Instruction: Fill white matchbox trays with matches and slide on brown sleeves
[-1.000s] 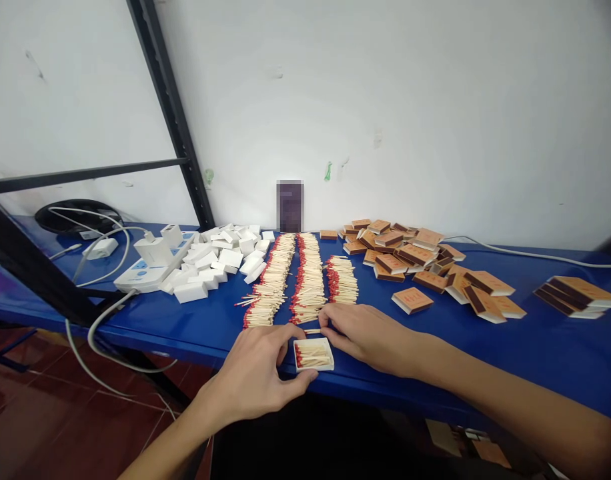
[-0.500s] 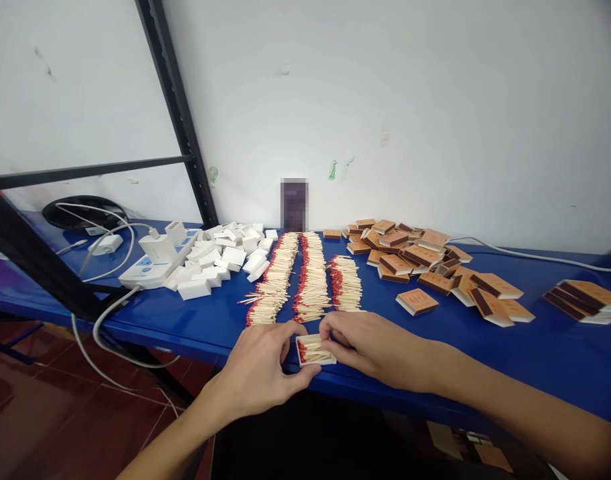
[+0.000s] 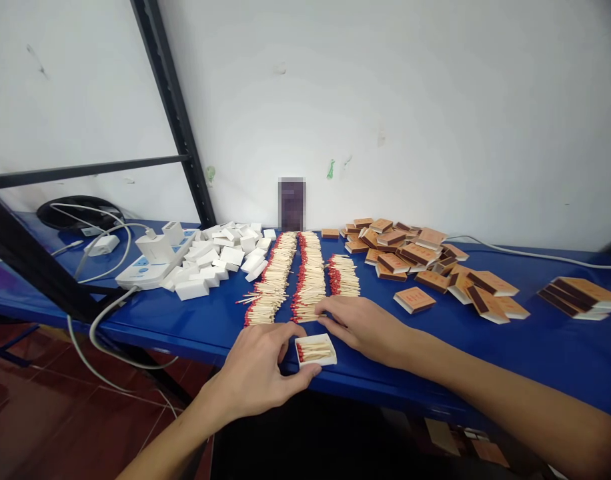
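My left hand (image 3: pixel 268 363) curls round a small white matchbox tray (image 3: pixel 331 361) at the table's front edge, thumb on the near side and forefinger on the far side. Inside the tray lies a layer of red-headed matches (image 3: pixel 313 351). My right hand (image 3: pixel 363 327) is just beyond the tray, its thumb and forefinger closed on match ends at the near end of the middle row of matches (image 3: pixel 309 277). Its other fingers are tucked behind. A longer row of matches (image 3: pixel 273 280) lies to the left and a shorter row (image 3: pixel 344 275) to the right.
White trays (image 3: pixel 203 260) are heaped at the left beside a power strip (image 3: pixel 145 270) with chargers and cables. Brown matchbox sleeves (image 3: pixel 415 253) are piled at the right, with more (image 3: pixel 580 297) farther right. A black metal post (image 3: pixel 173 107) stands at the left, a wall behind.
My right hand has left the tray and moved up and slightly left to the middle match row. My left hand stays on the tray. The view has shifted slightly.
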Demonstrator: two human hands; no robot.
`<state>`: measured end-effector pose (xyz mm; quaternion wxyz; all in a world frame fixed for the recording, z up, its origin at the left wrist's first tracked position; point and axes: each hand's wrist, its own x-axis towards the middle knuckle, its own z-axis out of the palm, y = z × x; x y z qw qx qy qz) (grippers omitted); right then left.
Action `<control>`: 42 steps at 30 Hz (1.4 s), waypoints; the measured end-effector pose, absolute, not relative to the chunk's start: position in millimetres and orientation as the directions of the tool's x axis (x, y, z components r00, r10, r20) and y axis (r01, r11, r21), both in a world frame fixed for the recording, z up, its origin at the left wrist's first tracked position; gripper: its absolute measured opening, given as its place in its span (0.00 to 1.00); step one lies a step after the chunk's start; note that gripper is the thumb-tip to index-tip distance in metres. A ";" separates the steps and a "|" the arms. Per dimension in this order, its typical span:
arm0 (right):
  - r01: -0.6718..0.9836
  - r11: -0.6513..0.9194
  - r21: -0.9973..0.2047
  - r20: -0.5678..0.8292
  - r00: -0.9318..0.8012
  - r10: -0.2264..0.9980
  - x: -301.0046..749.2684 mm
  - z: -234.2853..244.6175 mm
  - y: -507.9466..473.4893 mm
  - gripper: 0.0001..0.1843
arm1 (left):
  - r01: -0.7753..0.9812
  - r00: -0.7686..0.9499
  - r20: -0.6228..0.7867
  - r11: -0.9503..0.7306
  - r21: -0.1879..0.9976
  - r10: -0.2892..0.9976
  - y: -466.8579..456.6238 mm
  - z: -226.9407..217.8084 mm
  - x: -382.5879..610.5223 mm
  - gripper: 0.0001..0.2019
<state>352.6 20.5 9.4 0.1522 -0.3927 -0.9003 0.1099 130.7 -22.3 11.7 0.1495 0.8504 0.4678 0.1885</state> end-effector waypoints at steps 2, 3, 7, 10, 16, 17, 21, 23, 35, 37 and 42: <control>0.676 0.669 -0.309 0.200 -0.641 0.741 351.7 8.1 20.8 0.09 | 0.739 0.493 0.184 -0.521 0.428 0.851 -22.3 11.2 130.4 0.14; 0.682 0.666 -0.302 0.205 -0.636 0.744 351.1 7.7 20.8 0.09 | 0.737 0.494 0.185 -0.522 0.429 0.849 -22.1 10.9 130.3 0.15; 0.715 0.639 -0.283 0.211 -0.603 0.769 348.5 6.9 20.8 0.07 | 0.736 0.489 0.189 -0.519 0.434 0.852 -21.0 10.0 130.1 0.15; 0.735 0.618 -0.278 0.198 -0.586 0.786 347.0 7.0 20.6 0.05 | 0.739 0.489 0.187 -0.519 0.430 0.852 -20.9 10.2 130.4 0.15; 0.775 0.588 -0.233 0.166 -0.564 0.809 345.7 10.3 17.8 0.06 | 0.737 0.497 0.194 -0.529 0.421 0.846 -21.8 9.7 130.2 0.15; 0.785 0.581 -0.215 0.159 -0.558 0.814 345.2 11.4 17.3 0.07 | 0.736 0.497 0.194 -0.529 0.423 0.846 -21.9 9.5 130.0 0.15; 0.803 0.568 -0.178 0.146 -0.549 0.823 344.0 15.0 16.4 0.06 | 0.732 0.493 0.195 -0.525 0.433 0.848 -22.2 8.9 129.0 0.14; 0.796 0.575 -0.190 0.153 -0.555 0.818 345.4 16.0 16.1 0.05 | 0.731 0.493 0.196 -0.525 0.436 0.848 -21.9 9.0 129.1 0.14; 0.530 0.610 -0.589 0.189 -0.644 0.742 344.2 22.3 -0.7 0.05 | 0.740 0.483 0.216 -0.528 0.416 0.848 -19.6 3.6 130.7 0.14; 0.543 0.613 -0.574 0.176 -0.649 0.740 342.2 20.0 -0.6 0.04 | 0.729 0.490 0.208 -0.529 0.434 0.846 -19.6 3.9 130.4 0.14; 0.566 0.660 -0.494 0.216 -0.655 0.724 346.4 20.4 -0.4 0.04 | 0.737 0.491 0.201 -0.527 0.423 0.848 -19.7 5.2 129.3 0.15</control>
